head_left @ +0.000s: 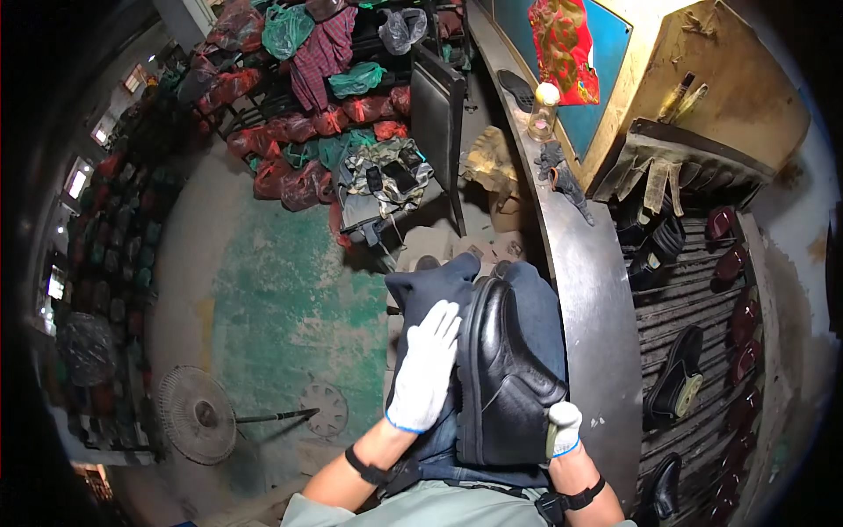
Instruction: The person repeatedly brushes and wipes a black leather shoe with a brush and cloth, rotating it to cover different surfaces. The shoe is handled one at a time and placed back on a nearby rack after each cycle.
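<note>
A black leather boot lies on its side across my lap, toe pointing away and thick ridged sole facing left. My left hand, in a white glove with a blue cuff, is open, its fingers stretched flat over the dark blue cloth on my thigh, beside the sole. At the boot's top opening is my gloved right hand, closed on the edge of its shaft. A small yellowish-green patch shows at the inner side of that fist; what it is I cannot make out.
A metal bench edge runs along my right, bearing a jar and dark rags. Beyond it, shoes sit on a slatted rack. To the left stands a fan. A chair and bagged bundles are ahead.
</note>
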`<state>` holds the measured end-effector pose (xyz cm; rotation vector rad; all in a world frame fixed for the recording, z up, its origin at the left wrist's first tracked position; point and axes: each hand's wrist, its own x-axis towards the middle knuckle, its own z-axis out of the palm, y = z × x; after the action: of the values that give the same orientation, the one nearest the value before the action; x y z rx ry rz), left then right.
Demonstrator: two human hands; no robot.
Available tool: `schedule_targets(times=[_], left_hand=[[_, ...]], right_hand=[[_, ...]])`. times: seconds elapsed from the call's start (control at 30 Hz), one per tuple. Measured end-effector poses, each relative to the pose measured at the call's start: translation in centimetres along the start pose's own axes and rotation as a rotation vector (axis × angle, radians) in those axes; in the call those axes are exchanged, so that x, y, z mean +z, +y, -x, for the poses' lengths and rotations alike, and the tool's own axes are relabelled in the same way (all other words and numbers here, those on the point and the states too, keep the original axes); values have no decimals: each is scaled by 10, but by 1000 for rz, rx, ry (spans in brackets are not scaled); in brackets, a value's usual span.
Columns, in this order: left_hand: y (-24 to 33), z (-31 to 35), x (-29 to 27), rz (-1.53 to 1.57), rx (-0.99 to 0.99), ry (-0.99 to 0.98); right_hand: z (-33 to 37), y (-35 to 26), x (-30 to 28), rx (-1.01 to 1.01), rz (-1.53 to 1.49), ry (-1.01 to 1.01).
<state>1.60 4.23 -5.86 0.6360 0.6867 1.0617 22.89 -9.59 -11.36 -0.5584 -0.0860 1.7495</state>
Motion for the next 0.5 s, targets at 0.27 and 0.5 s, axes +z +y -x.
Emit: schedule_targets(times=[0.27,0.5], left_hand=[[56,-14,5,-507,-111,-382],[69,-6,-17,-634,-106,-324]], right_hand=[[6,-4,54,-448,826,-178],[-54,-9,97,-747,1523,-412]])
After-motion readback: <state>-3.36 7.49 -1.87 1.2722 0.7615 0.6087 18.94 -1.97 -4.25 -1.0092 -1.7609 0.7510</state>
